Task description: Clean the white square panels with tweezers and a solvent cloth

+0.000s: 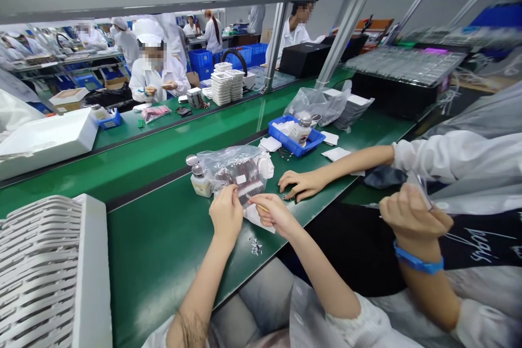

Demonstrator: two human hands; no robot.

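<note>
Near the middle of the green bench, my left hand has its fingers closed at the lower edge of a clear plastic bag of dark parts with wires; what it pinches is too small to make out. Just right of it, my right hand is closed on a thin yellowish stick, whose tip points toward my left fingers. A white sheet lies partly under my hands. Small black and white pieces are scattered below them on the bench.
A bottle with a metal cap stands left of the bag. A co-worker's hand rests on the bench at right; the other hand holds a flat piece. Behind are a blue tray and bagged parts. White foam trays stand at left.
</note>
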